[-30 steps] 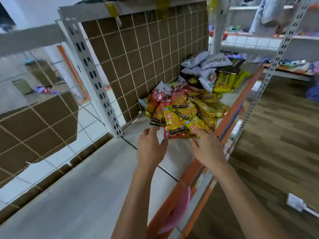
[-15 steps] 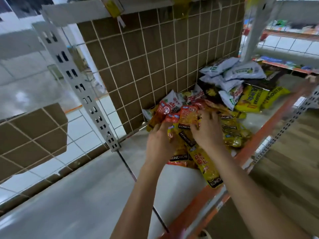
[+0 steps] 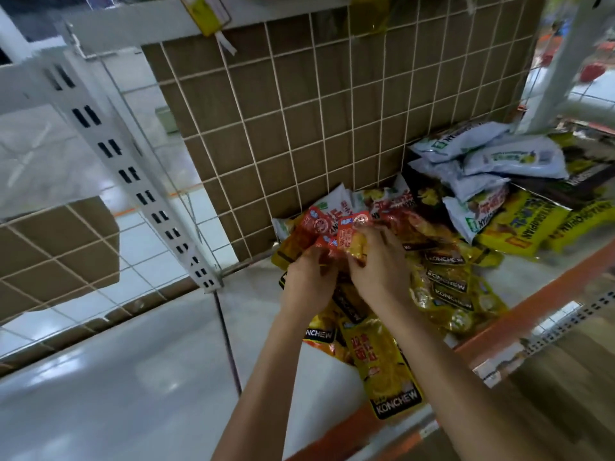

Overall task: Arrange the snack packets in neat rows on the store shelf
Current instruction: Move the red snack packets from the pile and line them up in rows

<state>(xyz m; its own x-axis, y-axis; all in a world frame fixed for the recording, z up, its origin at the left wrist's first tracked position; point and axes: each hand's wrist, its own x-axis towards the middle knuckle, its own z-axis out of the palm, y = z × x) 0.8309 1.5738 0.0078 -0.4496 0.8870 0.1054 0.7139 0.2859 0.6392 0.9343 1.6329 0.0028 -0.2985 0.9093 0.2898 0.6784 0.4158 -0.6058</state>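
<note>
A loose heap of yellow and red snack packets (image 3: 446, 281) lies on the white shelf board (image 3: 139, 377), against the brown wire-grid back panel (image 3: 299, 134). My left hand (image 3: 307, 281) and my right hand (image 3: 376, 261) are side by side on the heap's left part. Both grip a bunch of red-topped packets (image 3: 336, 227) that stands partly upright between them. One yellow packet (image 3: 382, 367) lies flat under my right forearm, near the shelf's orange front edge (image 3: 519, 314).
Pale blue-white bags (image 3: 489, 154) and larger yellow packs (image 3: 522, 224) are piled at the back right. A white slotted upright (image 3: 133, 181) stands at the left. A dark seam (image 3: 228, 341) splits the shelf board. Wooden floor (image 3: 565, 394) lies to the lower right.
Both hands went from the heap's near edge into the packets and closed on a red-topped bunch, lifting it upright. A yellow packet slid toward the front edge. The view moved closer.
</note>
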